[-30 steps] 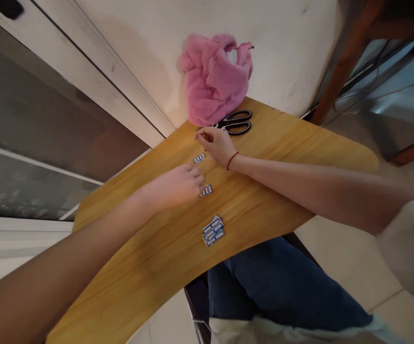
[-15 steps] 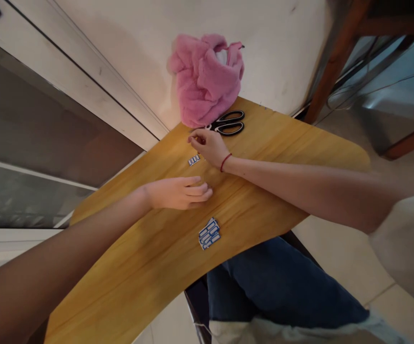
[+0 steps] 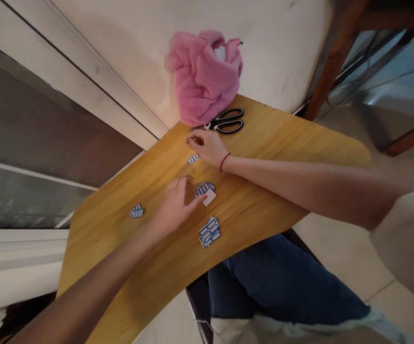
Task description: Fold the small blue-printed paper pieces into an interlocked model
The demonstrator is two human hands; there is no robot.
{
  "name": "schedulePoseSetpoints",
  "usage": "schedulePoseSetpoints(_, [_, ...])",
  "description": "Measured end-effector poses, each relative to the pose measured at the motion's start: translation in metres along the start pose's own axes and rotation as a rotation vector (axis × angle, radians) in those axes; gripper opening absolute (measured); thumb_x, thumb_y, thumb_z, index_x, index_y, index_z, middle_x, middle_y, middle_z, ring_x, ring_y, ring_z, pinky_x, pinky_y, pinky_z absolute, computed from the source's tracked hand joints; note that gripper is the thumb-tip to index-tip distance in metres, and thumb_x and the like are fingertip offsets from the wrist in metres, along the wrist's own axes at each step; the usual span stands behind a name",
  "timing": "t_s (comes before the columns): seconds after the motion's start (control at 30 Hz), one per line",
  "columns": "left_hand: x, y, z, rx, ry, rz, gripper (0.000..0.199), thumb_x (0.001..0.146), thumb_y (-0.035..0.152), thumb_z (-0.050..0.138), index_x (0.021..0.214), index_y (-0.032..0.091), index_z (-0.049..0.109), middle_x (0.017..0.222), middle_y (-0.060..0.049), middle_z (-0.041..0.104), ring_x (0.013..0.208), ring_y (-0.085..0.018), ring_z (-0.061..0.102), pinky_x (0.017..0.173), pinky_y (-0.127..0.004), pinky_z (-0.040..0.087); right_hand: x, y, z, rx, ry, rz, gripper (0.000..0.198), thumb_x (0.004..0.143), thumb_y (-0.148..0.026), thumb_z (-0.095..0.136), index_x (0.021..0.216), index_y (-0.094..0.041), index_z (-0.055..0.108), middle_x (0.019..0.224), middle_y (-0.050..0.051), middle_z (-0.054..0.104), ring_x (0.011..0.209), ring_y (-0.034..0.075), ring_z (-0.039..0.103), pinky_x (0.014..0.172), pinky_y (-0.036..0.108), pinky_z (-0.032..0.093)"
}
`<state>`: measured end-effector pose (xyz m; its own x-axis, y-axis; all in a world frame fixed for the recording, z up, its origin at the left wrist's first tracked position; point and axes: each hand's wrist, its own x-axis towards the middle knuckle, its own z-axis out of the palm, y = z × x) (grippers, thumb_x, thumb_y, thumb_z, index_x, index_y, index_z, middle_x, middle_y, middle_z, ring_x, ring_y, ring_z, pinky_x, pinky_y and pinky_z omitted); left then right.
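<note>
My left hand [image 3: 175,200] is open over the middle of the table, thumb and fingers apart. Its thumb tip touches a plain white card [image 3: 209,197], which lies partly over a pile of small blue-and-white cards [image 3: 203,188]. Farther back, my right hand [image 3: 208,147], with a red string at the wrist, rests with its fingers curled into a pinch. What they hold, if anything, is hidden. Beside it lies a short row of blue-and-white cards [image 3: 193,158], partly covered by the hand. Another card pile [image 3: 210,232] lies nearer the front edge, and a smaller pile [image 3: 137,211] left of my left hand.
Black-handled scissors [image 3: 230,121] lie just behind my right hand, blades partly under a pink plush bundle [image 3: 207,76] against the wall. The wooden table [image 3: 281,138] has a curved front edge above my legs. A sliding door frame [image 3: 121,100] borders the left.
My left hand has drawn back to the left and its fingers have spread, uncovering the middle pile and white card. The small left pile now shows. My right hand stays nearly still.
</note>
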<state>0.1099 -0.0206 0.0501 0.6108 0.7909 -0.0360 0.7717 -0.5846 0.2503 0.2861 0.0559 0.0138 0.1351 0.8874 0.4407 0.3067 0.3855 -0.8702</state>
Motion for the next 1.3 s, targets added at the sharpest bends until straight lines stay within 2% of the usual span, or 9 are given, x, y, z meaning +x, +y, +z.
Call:
schedulePoseSetpoints(0.13, [0.008, 0.006, 0.019, -0.097, 0.021, -0.139, 0.039, 0.076, 0.042, 0.066, 0.1, 0.015, 0.051, 0.105, -0.009, 0.05, 0.102, -0.024, 0.049, 0.092, -0.041, 0.042, -0.002, 0.001, 0.001, 0.018, 0.004, -0.009, 0.02, 0.086, -0.025, 0.05, 0.08, -0.012, 0.063, 0.065, -0.001, 0.052, 0.062, 0.009, 0.044, 0.062, 0.023, 0.033])
schedulePoseSetpoints(0.27, [0.019, 0.009, 0.017, -0.2, -0.083, -0.268, 0.027, 0.07, 0.027, 0.07, 0.088, 0.016, 0.053, 0.096, -0.006, 0.051, 0.085, -0.018, 0.051, 0.078, -0.033, 0.044, -0.003, 0.003, 0.001, 0.01, -0.009, -0.015, 0.019, 0.086, -0.025, 0.049, 0.081, -0.012, 0.063, 0.064, -0.002, 0.051, 0.063, 0.009, 0.044, 0.062, 0.023, 0.032])
schedulePoseSetpoints(0.4, [0.024, 0.017, 0.01, -0.314, -0.151, -0.315, 0.026, 0.067, 0.02, 0.067, 0.083, 0.019, 0.047, 0.076, 0.001, 0.052, 0.068, -0.014, 0.049, 0.064, -0.028, 0.04, -0.003, 0.003, 0.001, -0.001, -0.008, -0.019, 0.019, 0.086, -0.024, 0.05, 0.079, -0.013, 0.063, 0.064, -0.001, 0.05, 0.063, 0.01, 0.043, 0.062, 0.024, 0.032])
schedulePoseSetpoints(0.57, [0.022, 0.018, 0.009, -0.384, -0.183, -0.337, 0.018, 0.067, 0.018, 0.066, 0.079, 0.018, 0.051, 0.075, 0.0, 0.055, 0.071, -0.017, 0.053, 0.066, -0.029, 0.04, -0.002, 0.001, -0.001, -0.01, -0.008, -0.017, 0.019, 0.085, -0.024, 0.051, 0.078, -0.012, 0.064, 0.061, -0.002, 0.047, 0.062, 0.009, 0.042, 0.06, 0.024, 0.031])
schedulePoseSetpoints(0.73, [0.012, -0.008, 0.013, -0.377, 0.108, -0.277, 0.012, 0.07, 0.021, 0.065, 0.077, 0.017, 0.057, 0.085, -0.003, 0.055, 0.077, -0.017, 0.053, 0.071, -0.03, 0.04, -0.005, -0.002, 0.0, 0.026, -0.032, -0.007, 0.019, 0.085, -0.023, 0.051, 0.08, -0.011, 0.065, 0.062, -0.002, 0.049, 0.06, 0.008, 0.041, 0.059, 0.023, 0.031])
schedulePoseSetpoints(0.87, [-0.002, -0.024, 0.007, -0.723, 0.152, -0.327, 0.018, 0.075, 0.032, 0.064, 0.079, 0.016, 0.058, 0.075, 0.0, 0.059, 0.072, -0.015, 0.055, 0.071, -0.028, 0.042, -0.013, -0.005, 0.003, 0.049, -0.131, -0.003, 0.017, 0.083, -0.021, 0.052, 0.082, -0.011, 0.065, 0.062, -0.003, 0.051, 0.059, 0.008, 0.043, 0.059, 0.023, 0.032])
schedulePoseSetpoints(1.1, [-0.026, -0.032, 0.013, -1.233, 0.412, -0.488, 0.035, 0.063, 0.033, 0.079, 0.085, 0.013, 0.061, 0.079, 0.0, 0.065, 0.071, -0.011, 0.06, 0.067, -0.023, 0.052, -0.037, -0.022, 0.011, 0.135, -0.466, 0.006, 0.027, 0.086, -0.038, 0.053, 0.09, -0.014, 0.064, 0.064, -0.003, 0.052, 0.057, 0.007, 0.043, 0.055, 0.021, 0.031])
schedulePoseSetpoints(1.2, [-0.026, -0.032, 0.026, -1.349, 0.41, -0.438, 0.034, 0.064, 0.03, 0.079, 0.086, 0.014, 0.06, 0.082, 0.0, 0.065, 0.072, -0.011, 0.062, 0.063, -0.023, 0.055, -0.049, -0.025, 0.019, 0.167, -0.615, 0.018, 0.029, 0.079, -0.039, 0.062, 0.095, -0.014, 0.061, 0.068, -0.004, 0.054, 0.055, 0.006, 0.041, 0.052, 0.02, 0.031])
schedulePoseSetpoints(1.3, [-0.022, -0.03, 0.036, -1.419, 0.371, -0.345, 0.03, 0.065, 0.027, 0.079, 0.083, 0.016, 0.057, 0.079, 0.002, 0.063, 0.071, -0.011, 0.062, 0.06, -0.022, 0.056, -0.057, -0.026, 0.024, 0.181, -0.602, 0.05, 0.025, 0.075, -0.036, 0.066, 0.085, -0.014, 0.061, 0.068, -0.003, 0.056, 0.058, 0.006, 0.044, 0.054, 0.02, 0.034])
